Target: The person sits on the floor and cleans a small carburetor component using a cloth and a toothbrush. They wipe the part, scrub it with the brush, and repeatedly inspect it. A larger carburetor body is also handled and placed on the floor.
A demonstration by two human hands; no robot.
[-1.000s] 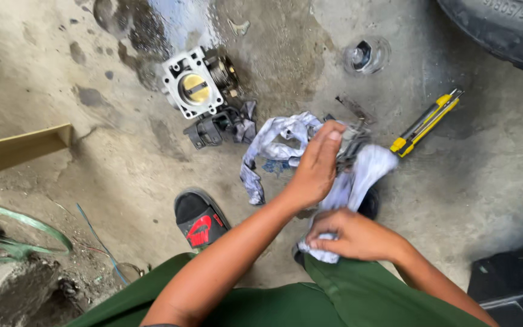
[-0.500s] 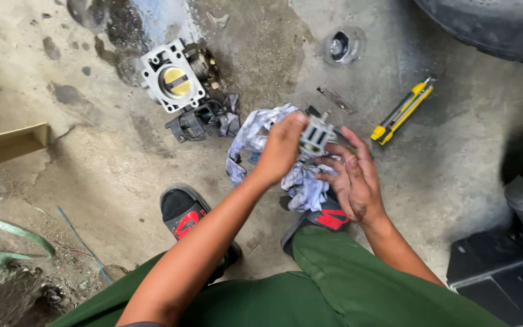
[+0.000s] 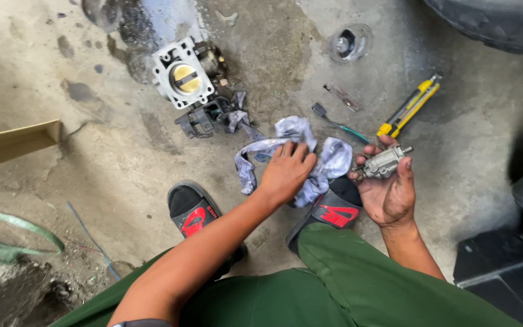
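Head view, I see both hands low over the concrete floor point(image 3: 92, 157); left hand point(image 3: 286, 172) lies palm down on a crumpled grey-white rag point(image 3: 328, 160), fingers curled onto the cloth, pressing or gripping it, I cannot tell which; right hand point(image 3: 391, 188) is palm up, fingers cupped around a small grey metal valve part point(image 3: 385, 163), which rests in the palm with its thin stem pointing away from the wrist. Rag sits on the floor between the two hands, partly over the toe of a black and red sandal point(image 3: 334, 209); second sandal point(image 3: 192, 212) is just inside the left forearm; green trousers point(image 3: 358, 284) fill the bottom edge. Beyond the left hand, well apart, a metal throttle body point(image 3: 183, 75) with a brass-coloured disc lies flat, a dark bracket piece point(image 3: 204, 120) touching its near side. Beyond the right hand, near the fingertips, a yellow utility knife point(image 3: 410, 109); a small connector with a green wire point(image 3: 334, 121) lies between knife and rag; a flat metal strip point(image 3: 341, 97) just past it; a round clear cap point(image 3: 349, 43) farther out; dark tyre point(image 3: 497, 21) at the far right corner; wood plank point(image 3: 10, 142) far off the left elbow side.
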